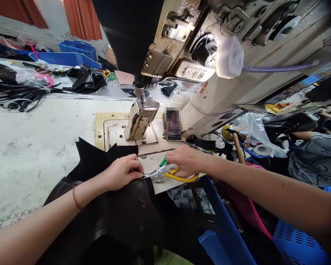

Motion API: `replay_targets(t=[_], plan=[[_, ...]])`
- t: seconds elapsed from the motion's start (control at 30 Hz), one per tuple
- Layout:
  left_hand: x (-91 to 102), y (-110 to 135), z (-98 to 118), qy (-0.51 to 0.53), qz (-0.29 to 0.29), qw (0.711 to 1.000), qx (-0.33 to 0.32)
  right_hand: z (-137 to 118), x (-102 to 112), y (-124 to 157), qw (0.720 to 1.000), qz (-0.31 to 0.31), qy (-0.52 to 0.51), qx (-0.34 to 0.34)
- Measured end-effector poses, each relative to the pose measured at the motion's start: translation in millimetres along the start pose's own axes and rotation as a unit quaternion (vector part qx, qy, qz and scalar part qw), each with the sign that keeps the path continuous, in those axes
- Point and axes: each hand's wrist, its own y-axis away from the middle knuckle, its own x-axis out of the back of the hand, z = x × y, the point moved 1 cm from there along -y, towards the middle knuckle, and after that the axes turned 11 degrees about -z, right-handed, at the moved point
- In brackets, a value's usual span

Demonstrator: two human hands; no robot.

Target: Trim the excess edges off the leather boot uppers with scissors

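My right hand (pixel 183 161) grips a pair of scissors (pixel 179 177) with yellow and green handles, its blades pointing left. The blade tips reach the fingertips of my left hand (pixel 124 171), which is pinched on the edge of a black piece of material (pixel 99 160). That piece lies over the table edge in front of the sewing machine's post (pixel 142 123), its pointed corners spread to the left. Below it, dark brown leather-like material (pixel 121 209) hangs toward me. Whether the blades are closed on the edge cannot be made out.
The sewing machine head (pixel 160 48) hangs over the work. A phone (pixel 173 125) leans beside the post. At the right are a wooden-handled tool (pixel 238 148), a tape roll (pixel 262 149) and a blue basket (pixel 298 239). Black strips (pixel 22 94) lie at the far left.
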Motion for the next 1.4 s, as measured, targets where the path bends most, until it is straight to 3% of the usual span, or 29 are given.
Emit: replay_targets(t=[0.33, 0.87, 1.2, 1.4], plan=[[1.4, -0.6, -5.7, 0.09, -0.004, 0.996, -0.024, -0.8, -7.7, -16.6, 0.998, 0.027, -0.005, 0.048], [3.7, 2.9, -5.1, 0.218, 0.042, 0.973, -0.065, -30.5, 8.6, -40.8, 0.998, 0.021, -0.016, 0.061], [3.0, 2.5, -4.9, 0.262, 0.066, 0.96, -0.075, -43.7, 19.4, -20.2, 0.999, -0.012, -0.024, 0.02], [3.0, 2.4, -1.0, 0.272, 0.051, 0.958, -0.073, -55.9, 29.3, -13.2, 0.999, -0.013, -0.03, -0.018]])
